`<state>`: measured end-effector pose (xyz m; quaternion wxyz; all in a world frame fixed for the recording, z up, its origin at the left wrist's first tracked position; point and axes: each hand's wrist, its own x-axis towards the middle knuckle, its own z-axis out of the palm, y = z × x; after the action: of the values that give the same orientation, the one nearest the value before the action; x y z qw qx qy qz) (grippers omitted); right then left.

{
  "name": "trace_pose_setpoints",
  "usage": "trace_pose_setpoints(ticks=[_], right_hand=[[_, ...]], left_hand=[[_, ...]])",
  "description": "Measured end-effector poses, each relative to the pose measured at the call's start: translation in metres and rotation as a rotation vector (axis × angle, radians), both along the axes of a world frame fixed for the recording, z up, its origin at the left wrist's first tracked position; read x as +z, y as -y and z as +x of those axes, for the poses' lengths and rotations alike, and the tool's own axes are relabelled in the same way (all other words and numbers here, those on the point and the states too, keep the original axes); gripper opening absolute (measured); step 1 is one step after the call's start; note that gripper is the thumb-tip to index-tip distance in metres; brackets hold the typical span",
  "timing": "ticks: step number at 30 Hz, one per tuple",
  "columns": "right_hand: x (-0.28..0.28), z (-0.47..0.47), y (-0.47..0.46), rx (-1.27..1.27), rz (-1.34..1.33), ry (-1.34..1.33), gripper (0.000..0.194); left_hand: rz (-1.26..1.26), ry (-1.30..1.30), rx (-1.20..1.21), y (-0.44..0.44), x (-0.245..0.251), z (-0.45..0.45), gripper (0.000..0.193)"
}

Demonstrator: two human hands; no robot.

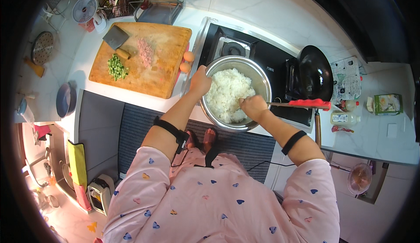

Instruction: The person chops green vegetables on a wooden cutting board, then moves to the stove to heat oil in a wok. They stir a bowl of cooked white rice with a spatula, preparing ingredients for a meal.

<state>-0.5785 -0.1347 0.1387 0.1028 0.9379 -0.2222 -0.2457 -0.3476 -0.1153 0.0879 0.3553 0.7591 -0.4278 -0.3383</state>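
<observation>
My left hand grips the left rim of a stainless steel pot. A mound of cooked white rice fills much of the pot, which is held over the front edge of the stove. My right hand is closed low on the metal shaft of a long utensil with a red handle, just above the rice. The shaft runs out past the pot's right rim; the utensil's working end is hidden by the hand and rice.
Left, a wooden cutting board bears a cleaver, chopped green vegetable and diced pink meat. Two eggs lie beside it. A black wok stands at the right burner, its wooden handle jutting forward. Bottles stand farther right.
</observation>
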Motion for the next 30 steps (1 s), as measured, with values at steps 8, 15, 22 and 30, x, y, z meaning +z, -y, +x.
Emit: trace_pose_setpoints(ticks=[8, 15, 22, 30], right_hand=[[-0.001, -0.003, 0.006, -0.22, 0.034, 0.058, 0.012], [0.039, -0.017, 0.01, -0.214, 0.066, 0.154, 0.013], [0.01, -0.007, -0.001, -0.014, 0.084, 0.003, 0.013], [0.0, 0.017, 0.03, -0.278, 0.01, 0.215, 0.015]], left_hand=[[0.033, 0.01, -0.011, 0.005, -0.007, 0.005, 0.034], [0.047, 0.02, 0.0, 0.003, -0.004, 0.004, 0.035], [0.051, 0.0, -0.005, 0.002, 0.0, 0.005, 0.035], [0.037, -0.047, -0.025, 0.001, 0.002, 0.005, 0.03]])
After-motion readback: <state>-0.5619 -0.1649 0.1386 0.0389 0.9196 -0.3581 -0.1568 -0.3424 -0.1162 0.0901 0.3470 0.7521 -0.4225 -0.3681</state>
